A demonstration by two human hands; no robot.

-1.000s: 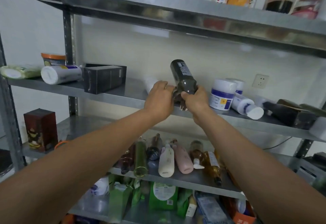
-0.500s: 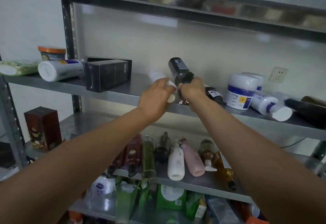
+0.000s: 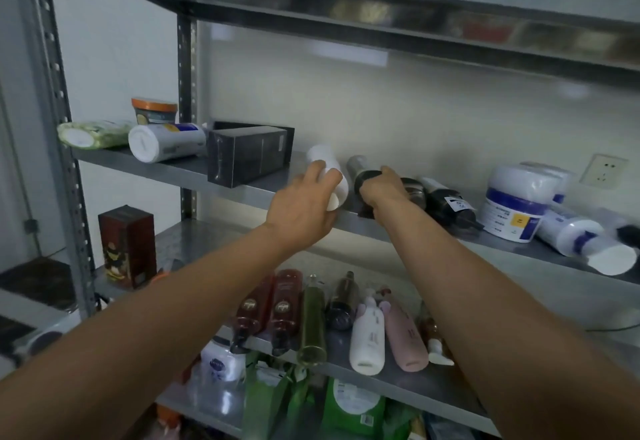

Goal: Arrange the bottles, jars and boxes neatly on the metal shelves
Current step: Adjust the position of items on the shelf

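On the middle metal shelf [image 3: 173, 171] a dark bottle [image 3: 360, 165] lies on its side with its base towards the wall. My right hand [image 3: 384, 191] grips it around the neck end. Just to its left lies a white bottle [image 3: 329, 165], and my left hand [image 3: 304, 204] holds it with the fingers curled over its body. A second dark bottle [image 3: 446, 202] lies right of my right hand.
Black boxes [image 3: 249, 157], a lying white jar [image 3: 166, 141], an orange-lidded tub [image 3: 154, 110] and a green pack [image 3: 93, 133] fill the shelf's left. A white tub [image 3: 516, 204] and white bottle [image 3: 585, 243] sit right. Several bottles [image 3: 367, 335] lie below, beside a brown box [image 3: 126, 245].
The dark bottle, held tilted up in both hands before, now lies flat on the shelf. My left hand has let go of it and taken the white bottle.
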